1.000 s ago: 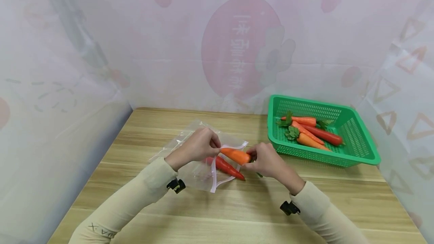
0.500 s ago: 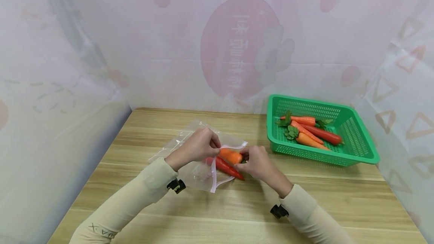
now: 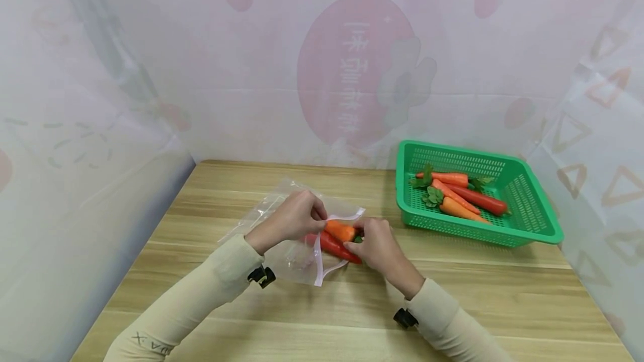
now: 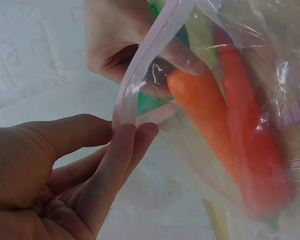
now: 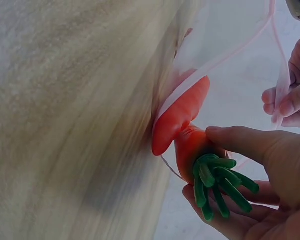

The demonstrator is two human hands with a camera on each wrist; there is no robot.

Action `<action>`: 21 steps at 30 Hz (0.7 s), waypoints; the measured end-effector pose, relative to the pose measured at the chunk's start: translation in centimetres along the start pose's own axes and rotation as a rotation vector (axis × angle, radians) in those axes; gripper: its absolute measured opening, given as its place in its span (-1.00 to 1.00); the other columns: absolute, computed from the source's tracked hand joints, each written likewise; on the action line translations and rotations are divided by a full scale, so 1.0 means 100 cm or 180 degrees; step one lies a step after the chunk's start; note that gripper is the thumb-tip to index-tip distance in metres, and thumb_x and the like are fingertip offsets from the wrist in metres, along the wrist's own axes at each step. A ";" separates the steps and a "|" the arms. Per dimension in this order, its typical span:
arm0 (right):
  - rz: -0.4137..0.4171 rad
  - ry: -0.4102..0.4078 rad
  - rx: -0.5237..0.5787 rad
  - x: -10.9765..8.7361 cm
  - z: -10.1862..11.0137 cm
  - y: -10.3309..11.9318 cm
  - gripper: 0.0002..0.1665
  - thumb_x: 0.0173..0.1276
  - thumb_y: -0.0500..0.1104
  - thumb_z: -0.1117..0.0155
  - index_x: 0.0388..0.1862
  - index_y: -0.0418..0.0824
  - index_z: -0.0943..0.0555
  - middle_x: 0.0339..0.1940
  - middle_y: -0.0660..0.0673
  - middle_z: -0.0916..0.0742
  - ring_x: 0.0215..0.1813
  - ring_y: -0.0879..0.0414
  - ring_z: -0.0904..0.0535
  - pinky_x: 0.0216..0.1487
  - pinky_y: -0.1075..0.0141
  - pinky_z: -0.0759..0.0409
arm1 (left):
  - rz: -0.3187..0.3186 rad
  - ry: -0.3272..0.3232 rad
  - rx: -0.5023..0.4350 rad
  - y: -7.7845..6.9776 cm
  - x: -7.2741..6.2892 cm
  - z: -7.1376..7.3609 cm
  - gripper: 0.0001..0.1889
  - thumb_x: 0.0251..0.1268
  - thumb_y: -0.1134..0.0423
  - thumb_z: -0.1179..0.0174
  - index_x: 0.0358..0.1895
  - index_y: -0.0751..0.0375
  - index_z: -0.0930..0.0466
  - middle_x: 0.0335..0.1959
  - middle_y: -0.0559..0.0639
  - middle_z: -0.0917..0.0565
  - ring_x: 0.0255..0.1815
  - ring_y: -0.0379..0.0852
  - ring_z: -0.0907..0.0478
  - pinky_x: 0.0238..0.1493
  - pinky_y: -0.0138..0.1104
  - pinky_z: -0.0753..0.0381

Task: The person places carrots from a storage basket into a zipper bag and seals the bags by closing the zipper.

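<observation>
My left hand [image 3: 294, 217] pinches the pale pink zip edge of a clear zip-lock bag [image 3: 297, 266] between thumb and fingers, holding its mouth raised. An orange carrot [image 3: 340, 231] lies mostly within that mouth, its narrow end inside. Thumb and fingers of my right hand [image 3: 378, 247] grip the carrot's thick end, beside the short green stalks [image 5: 222, 182]. Below the carrot, a red chili pepper [image 4: 252, 135] rests in the bag with its pointed tip sticking out past the zip edge. The bag's film blurs the far part of both vegetables.
A green perforated basket [image 3: 468, 232] stands at the back right of the wooden table [image 3: 282, 328]. Inside it lie several carrots [image 3: 460, 209] with leafy tops and a red chili pepper [image 3: 485, 201]. Printed cloth [image 3: 241, 99] hangs behind and at both sides.
My right hand has moved left, pushing the carrot deeper into the bag and nudging the chili pepper slightly inward. The left hand stays on the bag's edge.
</observation>
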State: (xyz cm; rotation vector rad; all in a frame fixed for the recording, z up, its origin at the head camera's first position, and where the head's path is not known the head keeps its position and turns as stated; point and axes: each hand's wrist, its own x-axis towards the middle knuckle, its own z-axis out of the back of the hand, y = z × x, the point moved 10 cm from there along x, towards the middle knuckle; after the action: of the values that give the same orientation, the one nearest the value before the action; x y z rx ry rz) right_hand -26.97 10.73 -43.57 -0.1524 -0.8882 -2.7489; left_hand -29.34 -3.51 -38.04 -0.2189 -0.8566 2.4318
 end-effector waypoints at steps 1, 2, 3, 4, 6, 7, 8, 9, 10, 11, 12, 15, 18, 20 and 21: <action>0.0002 -0.0006 -0.0049 0.000 0.000 0.000 -0.70 0.10 -0.16 -0.73 -0.20 -0.19 -0.84 -0.32 -0.02 -0.84 -0.28 0.11 -0.69 -0.23 0.22 -0.72 | 0.0001 0.0001 0.0003 0.000 0.000 0.000 -0.95 0.19 0.40 -0.41 -0.32 0.27 -0.85 -0.42 -0.02 -0.83 -0.41 -0.28 -0.69 -0.33 -0.45 -0.68; 0.0008 -0.0009 -0.0117 -0.001 -0.001 0.001 -0.70 0.10 -0.15 -0.74 -0.20 -0.18 -0.84 -0.32 -0.02 -0.83 -0.28 0.12 -0.67 -0.23 0.22 -0.71 | 0.0002 0.0002 0.0005 0.000 0.001 0.000 -0.95 0.19 0.40 -0.41 -0.33 0.27 -0.85 -0.43 -0.02 -0.83 -0.41 -0.28 -0.68 -0.33 -0.46 -0.67; 0.0025 -0.0011 -0.0184 -0.001 -0.002 0.001 -0.69 0.09 -0.14 -0.74 -0.20 -0.18 -0.84 -0.32 -0.02 -0.83 -0.28 0.13 -0.65 -0.23 0.22 -0.70 | -0.0001 0.0003 0.0006 0.000 0.001 0.000 -0.95 0.19 0.40 -0.41 -0.33 0.27 -0.85 -0.43 -0.01 -0.83 -0.42 -0.28 -0.68 -0.33 -0.46 -0.67; 0.0041 -0.0006 -0.0240 -0.001 -0.002 0.002 -0.69 0.09 -0.12 -0.74 -0.21 -0.18 -0.83 -0.33 -0.02 -0.82 -0.29 0.13 -0.63 -0.24 0.22 -0.69 | -0.0002 0.0007 0.0003 0.000 0.001 -0.001 -0.95 0.19 0.41 -0.41 -0.33 0.27 -0.85 -0.43 -0.01 -0.83 -0.42 -0.28 -0.68 -0.33 -0.46 -0.67; 0.0094 -0.0002 -0.0347 -0.002 -0.004 0.004 -0.68 0.10 -0.10 -0.74 -0.21 -0.17 -0.83 -0.35 -0.02 -0.81 -0.32 0.14 -0.59 -0.27 0.23 -0.65 | -0.0014 0.0011 0.0002 -0.001 0.002 -0.001 -0.95 0.19 0.41 -0.41 -0.33 0.28 -0.85 -0.43 0.00 -0.83 -0.42 -0.27 -0.68 -0.34 -0.45 -0.67; 0.0114 -0.0003 -0.0383 -0.002 -0.005 0.006 -0.68 0.10 -0.09 -0.74 -0.20 -0.17 -0.83 -0.35 -0.02 -0.81 -0.33 0.14 -0.58 -0.28 0.23 -0.63 | -0.0010 0.0017 0.0004 -0.001 0.002 -0.002 -0.95 0.19 0.41 -0.41 -0.33 0.28 -0.85 -0.42 0.00 -0.83 -0.42 -0.26 -0.68 -0.34 -0.45 -0.68; 0.0132 -0.0005 -0.0416 -0.002 -0.005 0.007 -0.66 0.11 -0.08 -0.74 -0.17 -0.16 -0.84 -0.34 -0.02 -0.81 -0.34 0.14 -0.57 -0.29 0.24 -0.62 | -0.0006 0.0023 0.0005 -0.001 0.002 -0.002 -0.95 0.19 0.42 -0.41 -0.33 0.28 -0.85 -0.42 0.01 -0.83 -0.42 -0.26 -0.68 -0.34 -0.45 -0.68; 0.0153 -0.0012 -0.0430 -0.002 -0.006 0.008 -0.65 0.11 -0.07 -0.74 -0.14 -0.15 -0.84 -0.32 -0.03 -0.82 -0.33 0.14 -0.58 -0.29 0.24 -0.62 | 0.0000 0.0028 0.0011 -0.001 0.003 -0.003 -0.95 0.19 0.42 -0.41 -0.32 0.28 -0.85 -0.42 0.01 -0.83 -0.42 -0.26 -0.68 -0.33 -0.44 -0.68; 0.0168 -0.0016 -0.0459 -0.002 -0.007 0.009 -0.63 0.12 -0.07 -0.73 -0.12 -0.15 -0.84 -0.32 -0.03 -0.82 -0.34 0.13 -0.57 -0.29 0.23 -0.61 | 0.0007 0.0033 0.0014 -0.001 0.003 -0.003 -0.95 0.19 0.42 -0.41 -0.32 0.28 -0.85 -0.42 0.01 -0.83 -0.42 -0.26 -0.68 -0.33 -0.44 -0.69; 0.0183 -0.0020 -0.0498 -0.002 -0.007 0.011 -0.60 0.12 -0.07 -0.73 -0.07 -0.13 -0.84 -0.31 -0.04 -0.82 -0.34 0.13 -0.57 -0.29 0.23 -0.61 | 0.0014 0.0038 0.0023 -0.001 0.003 -0.004 -0.95 0.20 0.42 -0.41 -0.32 0.28 -0.85 -0.41 0.00 -0.83 -0.42 -0.26 -0.68 -0.32 -0.44 -0.69; 0.0203 -0.0029 -0.0537 -0.003 -0.008 0.012 -0.58 0.12 -0.06 -0.73 -0.03 -0.13 -0.84 -0.30 -0.05 -0.82 -0.33 0.13 -0.57 -0.29 0.23 -0.62 | 0.0017 0.0041 0.0031 -0.001 0.003 -0.004 -0.95 0.20 0.41 -0.41 -0.32 0.27 -0.85 -0.41 0.00 -0.82 -0.41 -0.26 -0.68 -0.32 -0.43 -0.69; 0.0275 -0.0066 -0.0642 -0.004 -0.010 0.015 -0.52 0.12 -0.05 -0.73 0.03 -0.12 -0.83 -0.31 -0.08 -0.81 -0.33 0.13 -0.56 -0.26 0.22 -0.63 | 0.0039 0.0050 0.0013 -0.001 0.003 -0.005 -0.95 0.21 0.41 -0.40 -0.32 0.26 -0.84 -0.41 -0.01 -0.82 -0.41 -0.25 -0.68 -0.31 -0.42 -0.69; 0.0336 -0.0113 -0.0675 -0.004 -0.012 0.017 -0.51 0.11 -0.05 -0.74 0.03 -0.13 -0.83 -0.33 -0.09 -0.80 -0.34 0.13 -0.56 -0.26 0.21 -0.65 | 0.0044 0.0058 -0.0022 -0.001 0.003 -0.006 -0.95 0.22 0.42 -0.39 -0.32 0.27 -0.84 -0.40 0.00 -0.82 -0.41 -0.24 -0.68 -0.31 -0.40 -0.70; 0.0348 -0.0137 -0.0670 -0.004 -0.013 0.017 -0.52 0.12 -0.06 -0.73 0.03 -0.12 -0.83 -0.32 -0.09 -0.80 -0.33 0.12 -0.57 -0.24 0.20 -0.67 | 0.0041 0.0061 -0.0036 -0.001 0.003 -0.006 -0.95 0.22 0.42 -0.39 -0.32 0.27 -0.84 -0.40 0.01 -0.83 -0.41 -0.24 -0.69 -0.31 -0.40 -0.71; 0.0344 -0.0141 -0.0661 -0.004 -0.014 0.017 -0.52 0.12 -0.06 -0.73 0.04 -0.12 -0.83 -0.31 -0.10 -0.81 -0.32 0.12 -0.59 -0.24 0.20 -0.68 | 0.0042 0.0062 -0.0043 -0.001 0.003 -0.006 -0.95 0.22 0.42 -0.39 -0.32 0.27 -0.84 -0.39 0.01 -0.83 -0.41 -0.24 -0.69 -0.31 -0.39 -0.71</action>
State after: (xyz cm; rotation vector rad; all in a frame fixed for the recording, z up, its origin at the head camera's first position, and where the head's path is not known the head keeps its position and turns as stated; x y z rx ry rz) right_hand -26.17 8.70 -43.79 -0.2913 -0.5845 -2.7396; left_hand -29.34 -2.93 -38.45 -0.2535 -0.8660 2.4327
